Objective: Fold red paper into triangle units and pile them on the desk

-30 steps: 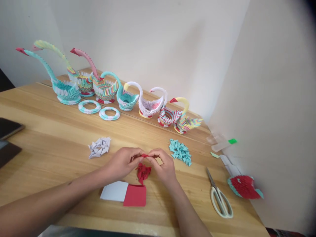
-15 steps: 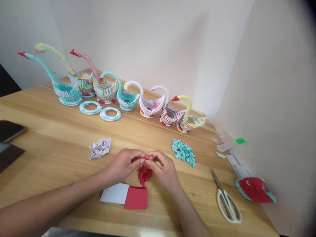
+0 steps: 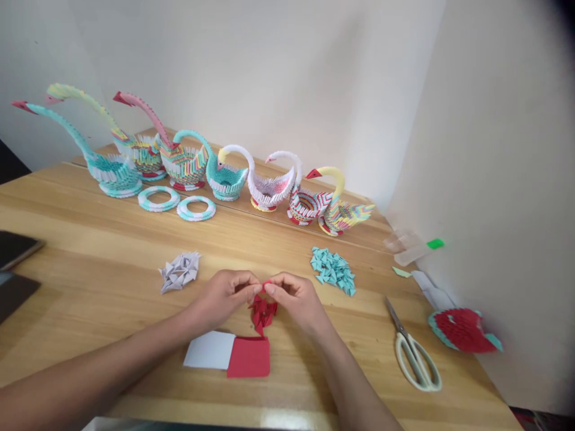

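Both hands' grip pinches a small red paper piece mid-fold, left hand meeting right hand; pressing the crease comes next, I judge, above the folded red pile

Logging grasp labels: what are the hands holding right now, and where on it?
Both hands, left hand and right hand, pinch one small red folded paper piece between their fingertips, one at each end. The exact finger placement is too small to tell.

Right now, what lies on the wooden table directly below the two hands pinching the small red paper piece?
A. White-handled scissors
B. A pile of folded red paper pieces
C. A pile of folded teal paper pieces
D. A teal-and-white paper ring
B: the pile of folded red paper pieces sits just beneath the left hand and right hand, above the flat red paper sheet.
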A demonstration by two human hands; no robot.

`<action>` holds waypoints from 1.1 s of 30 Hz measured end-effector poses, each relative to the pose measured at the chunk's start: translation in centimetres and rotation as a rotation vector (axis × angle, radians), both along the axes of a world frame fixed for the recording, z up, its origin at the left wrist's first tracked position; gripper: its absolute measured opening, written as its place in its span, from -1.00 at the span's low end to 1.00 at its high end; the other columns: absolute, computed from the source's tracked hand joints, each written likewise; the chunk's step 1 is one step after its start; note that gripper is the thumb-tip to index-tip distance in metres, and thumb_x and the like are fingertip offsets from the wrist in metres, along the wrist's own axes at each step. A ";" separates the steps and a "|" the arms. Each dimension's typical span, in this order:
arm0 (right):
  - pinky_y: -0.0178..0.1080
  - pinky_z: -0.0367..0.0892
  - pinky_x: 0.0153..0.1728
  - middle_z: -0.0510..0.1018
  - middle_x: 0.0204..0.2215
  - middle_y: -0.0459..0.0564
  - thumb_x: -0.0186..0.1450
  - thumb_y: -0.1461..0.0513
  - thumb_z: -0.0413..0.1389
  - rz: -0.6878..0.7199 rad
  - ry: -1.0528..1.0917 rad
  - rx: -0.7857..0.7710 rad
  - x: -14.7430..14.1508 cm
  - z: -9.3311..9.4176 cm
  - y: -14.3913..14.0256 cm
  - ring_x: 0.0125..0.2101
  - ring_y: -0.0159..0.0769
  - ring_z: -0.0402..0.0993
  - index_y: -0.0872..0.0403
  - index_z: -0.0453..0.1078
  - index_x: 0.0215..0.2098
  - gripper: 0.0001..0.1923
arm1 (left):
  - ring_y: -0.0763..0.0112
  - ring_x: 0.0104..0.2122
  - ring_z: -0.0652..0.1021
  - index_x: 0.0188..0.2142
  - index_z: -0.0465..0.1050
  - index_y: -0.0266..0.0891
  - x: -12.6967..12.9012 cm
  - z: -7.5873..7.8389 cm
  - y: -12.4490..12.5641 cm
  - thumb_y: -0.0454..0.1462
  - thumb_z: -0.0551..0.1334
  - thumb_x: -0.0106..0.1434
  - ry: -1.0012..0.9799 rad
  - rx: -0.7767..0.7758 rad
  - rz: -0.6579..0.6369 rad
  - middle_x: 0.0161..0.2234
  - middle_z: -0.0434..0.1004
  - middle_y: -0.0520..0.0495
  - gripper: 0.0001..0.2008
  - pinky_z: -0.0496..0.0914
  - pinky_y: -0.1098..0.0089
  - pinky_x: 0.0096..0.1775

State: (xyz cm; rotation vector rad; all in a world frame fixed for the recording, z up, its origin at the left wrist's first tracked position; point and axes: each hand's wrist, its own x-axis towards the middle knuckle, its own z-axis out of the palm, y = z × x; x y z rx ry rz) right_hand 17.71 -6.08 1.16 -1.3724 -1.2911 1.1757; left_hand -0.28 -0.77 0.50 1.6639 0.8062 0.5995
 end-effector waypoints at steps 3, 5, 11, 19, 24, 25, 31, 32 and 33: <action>-0.34 0.19 -0.53 0.42 -0.64 -0.14 0.15 0.01 0.24 -0.028 -0.005 -0.014 0.1 0.5 -0.1 -0.61 -0.43 0.26 0.12 0.47 -0.50 -0.67 | 0.39 -0.46 0.47 -0.40 0.52 -0.29 0.0 0.5 -0.1 -0.16 0.20 0.21 -0.006 -0.026 -0.058 -0.51 0.52 0.00 -0.76 0.32 0.45 -0.37; -0.34 0.20 -0.53 0.42 -0.64 -0.15 0.15 -0.01 0.23 -0.049 0.003 -0.008 0.2 0.9 -0.1 -0.60 -0.42 0.27 0.11 0.47 -0.50 -0.66 | 0.37 -0.43 0.51 -0.32 0.55 -0.28 0.0 0.9 -0.1 -0.19 0.22 0.20 -0.033 -0.024 -0.094 -0.46 0.58 -0.02 -0.79 0.35 0.45 -0.34; -0.33 0.21 -0.49 0.45 -0.62 -0.12 0.16 -0.02 0.22 -0.029 0.086 -0.054 0.2 1.1 -0.4 -0.58 -0.40 0.32 0.13 0.49 -0.46 -0.65 | 0.34 -0.41 0.56 -0.40 0.58 -0.25 -0.1 1.0 -0.1 -0.21 0.23 0.21 -0.052 0.089 -0.058 -0.43 0.63 -0.03 -0.81 0.37 0.46 -0.31; -0.33 0.16 -0.54 0.42 -0.66 -0.15 0.11 -0.03 0.24 -0.035 0.069 -0.030 0.0 1.3 -0.2 -0.62 -0.43 0.25 0.11 0.41 -0.54 -0.64 | 0.35 -0.47 0.54 -0.48 0.58 -0.25 0.1 0.8 -0.2 -0.21 0.28 0.17 -0.030 0.128 0.012 -0.50 0.61 -0.02 -0.82 0.34 0.47 -0.37; -0.33 0.16 -0.56 0.39 -0.68 -0.16 0.12 -0.02 0.24 -0.036 0.056 0.005 -0.2 1.2 -0.2 -0.63 -0.43 0.23 0.09 0.37 -0.57 -0.63 | 0.38 -0.49 0.51 -0.52 0.55 -0.26 0.2 0.9 -0.3 -0.20 0.26 0.18 -0.003 0.104 0.003 -0.53 0.59 -0.02 -0.78 0.32 0.47 -0.38; -0.33 0.16 -0.56 0.39 -0.68 -0.16 0.12 -0.02 0.24 -0.038 0.056 0.013 -0.3 1.1 -0.2 -0.63 -0.43 0.22 0.09 0.37 -0.58 -0.63 | 0.38 -0.48 0.51 -0.52 0.54 -0.26 0.2 0.9 -0.3 -0.20 0.25 0.18 0.003 0.093 0.003 -0.53 0.58 -0.02 -0.78 0.32 0.47 -0.39; -0.34 0.16 -0.57 0.38 -0.68 -0.16 0.14 0.03 0.23 -0.058 0.020 0.014 -0.7 1.0 -0.5 -0.64 -0.45 0.21 0.10 0.36 -0.57 -0.67 | 0.46 -0.57 0.40 -0.55 0.43 -0.29 0.4 0.2 -0.3 -0.16 0.24 0.17 -0.052 -0.045 0.010 -0.61 0.46 0.02 -0.74 0.26 0.48 -0.47; -0.35 0.16 -0.57 0.38 -0.68 -0.16 0.14 0.03 0.23 -0.066 0.013 0.015 -0.7 1.1 -0.5 -0.64 -0.45 0.22 0.10 0.37 -0.57 -0.67 | 0.47 -0.58 0.39 -0.56 0.41 -0.29 0.3 0.1 -0.3 -0.16 0.23 0.18 -0.053 -0.045 0.002 -0.62 0.44 0.02 -0.72 0.25 0.47 -0.48; -0.35 0.16 -0.57 0.39 -0.68 -0.16 0.15 0.03 0.22 -0.071 0.010 0.016 -0.6 1.1 -0.5 -0.64 -0.44 0.23 0.10 0.37 -0.57 -0.67 | 0.46 -0.58 0.39 -0.57 0.41 -0.28 0.3 0.1 -0.3 -0.16 0.22 0.20 -0.041 -0.014 -0.003 -0.62 0.44 0.02 -0.71 0.24 0.47 -0.48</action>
